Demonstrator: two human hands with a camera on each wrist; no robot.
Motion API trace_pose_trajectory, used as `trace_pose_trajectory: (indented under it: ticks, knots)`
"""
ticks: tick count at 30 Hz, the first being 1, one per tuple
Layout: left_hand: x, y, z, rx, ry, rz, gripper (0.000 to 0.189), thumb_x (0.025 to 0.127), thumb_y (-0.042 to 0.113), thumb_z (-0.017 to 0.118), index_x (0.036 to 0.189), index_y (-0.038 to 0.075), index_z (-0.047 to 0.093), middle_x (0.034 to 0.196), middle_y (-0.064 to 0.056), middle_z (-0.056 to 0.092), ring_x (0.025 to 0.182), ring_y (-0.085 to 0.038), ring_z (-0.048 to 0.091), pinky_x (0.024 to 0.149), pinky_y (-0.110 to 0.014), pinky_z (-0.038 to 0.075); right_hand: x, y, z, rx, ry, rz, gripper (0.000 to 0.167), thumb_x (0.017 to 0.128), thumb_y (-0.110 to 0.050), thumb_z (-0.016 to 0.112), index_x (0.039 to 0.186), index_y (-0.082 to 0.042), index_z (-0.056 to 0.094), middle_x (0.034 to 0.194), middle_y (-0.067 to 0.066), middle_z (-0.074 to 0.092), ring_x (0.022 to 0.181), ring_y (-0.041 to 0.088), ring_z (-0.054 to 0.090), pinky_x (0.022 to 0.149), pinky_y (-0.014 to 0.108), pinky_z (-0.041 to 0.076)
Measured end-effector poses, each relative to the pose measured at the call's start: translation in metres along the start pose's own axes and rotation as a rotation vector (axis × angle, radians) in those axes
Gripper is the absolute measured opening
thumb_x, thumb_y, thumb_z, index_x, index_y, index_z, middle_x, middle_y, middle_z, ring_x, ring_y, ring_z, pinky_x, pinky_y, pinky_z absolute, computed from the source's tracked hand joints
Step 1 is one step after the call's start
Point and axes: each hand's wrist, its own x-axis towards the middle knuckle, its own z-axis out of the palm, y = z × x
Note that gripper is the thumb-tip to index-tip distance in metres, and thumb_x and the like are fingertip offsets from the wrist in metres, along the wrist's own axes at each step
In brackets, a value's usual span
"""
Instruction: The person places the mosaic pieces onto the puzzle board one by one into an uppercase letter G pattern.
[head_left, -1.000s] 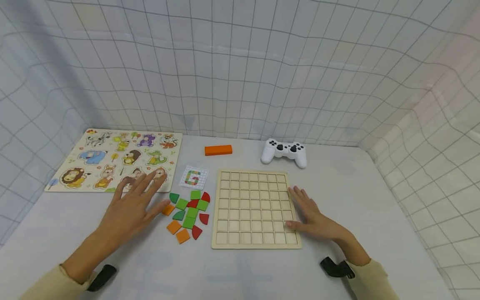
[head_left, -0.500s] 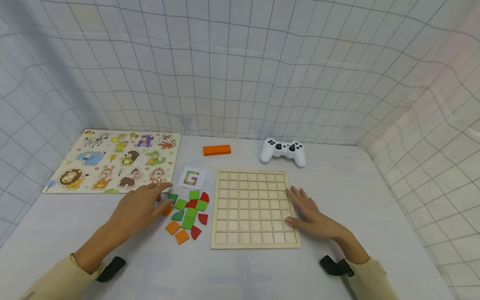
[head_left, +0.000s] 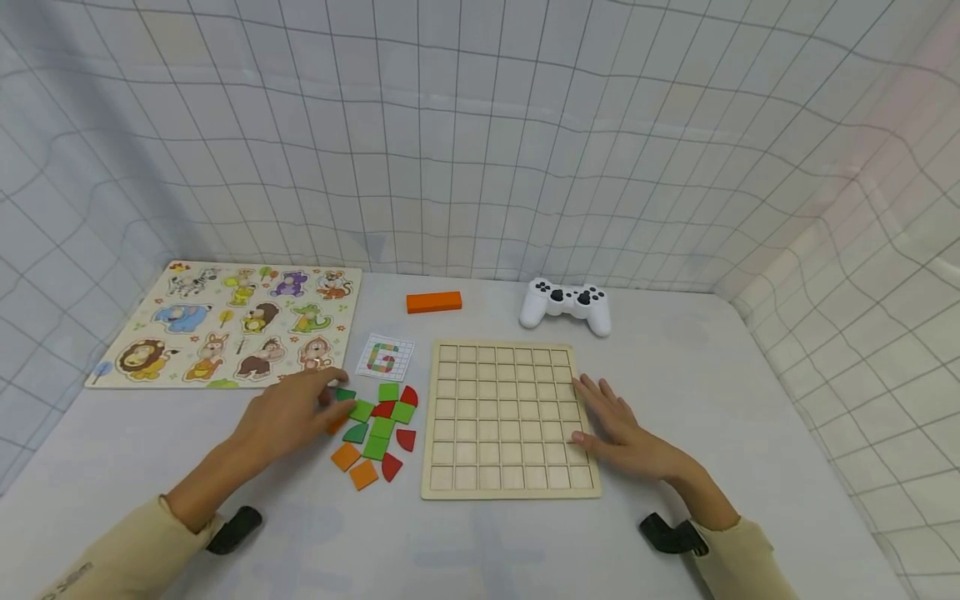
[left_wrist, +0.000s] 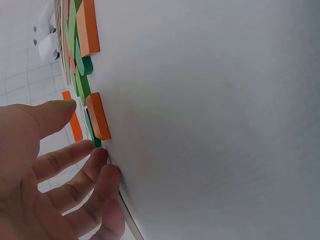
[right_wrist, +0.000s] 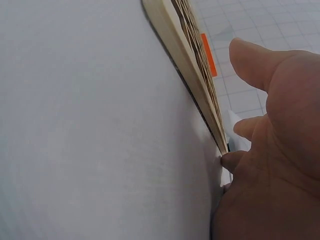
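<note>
At the left edge of the scattered tiles, my left hand (head_left: 288,415) hovers low, its thumb and index finger apart around a dark green quarter-round tile (head_left: 346,393). The left wrist view has the index fingertip at that green tile (left_wrist: 96,142), beside an orange square tile (left_wrist: 99,117); whether they touch, I cannot tell. Light green squares (head_left: 377,447) and red quarter-rounds (head_left: 392,467) lie to the right. Over the right edge of a wooden grid board (head_left: 512,499) rests my right hand (head_left: 630,442), fingers extended, holding nothing. The board's cells contain no tiles.
Behind the tiles lies a small pattern card (head_left: 386,357). An animal puzzle board (head_left: 232,325) occupies the back left. An orange bar (head_left: 434,302) and a white game controller (head_left: 566,306) sit toward the back, before a grid-patterned curtain (head_left: 465,167).
My left hand has come down from over the puzzle board and moved right toward the tiles, its fingers bending and drawing in. My right hand has stayed at the grid board.
</note>
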Motion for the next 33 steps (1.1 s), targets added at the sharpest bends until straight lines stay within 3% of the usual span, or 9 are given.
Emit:
trace_pose_trajectory:
  ticks: [11,27,33]
  knots:
    - [0.0020,-0.0020,0.0043,-0.006,0.024,0.011,0.030,0.090,0.027,0.075,0.110,0.006,0.068,0.091,-0.006,0.069,0.079,-0.020,0.059,0.064,-0.036,0.051,-0.0001,0.0008,0.0011,-0.003,-0.004,0.003,0.078,0.102,-0.036,0.056,0.162,-0.020,0.008,0.169,0.012,-0.001,0.153,0.037,-0.017,0.116,0.066,-0.010]
    - [0.0043,0.0066,0.0036,-0.024,0.030,0.004,0.019,0.088,0.019,0.075,0.101,0.009,0.067,0.089,-0.006,0.067,0.073,-0.018,0.054,0.059,-0.030,0.045,-0.0022,-0.0008,-0.0032,0.005,-0.027,-0.035,0.066,0.106,-0.023,0.048,0.161,-0.010,0.013,0.167,0.020,-0.004,0.151,0.045,-0.018,0.112,0.071,-0.012]
    - [0.0069,0.0057,0.0013,-0.029,0.076,0.016,0.018,0.086,0.016,0.071,0.102,0.008,0.068,0.090,-0.007,0.067,0.072,-0.018,0.054,0.057,-0.028,0.042,-0.0006,-0.0018,-0.0031,-0.007,-0.030,-0.024,0.069,0.107,-0.025,0.047,0.161,-0.010,0.009,0.168,0.018,-0.005,0.151,0.043,-0.018,0.113,0.070,-0.012]
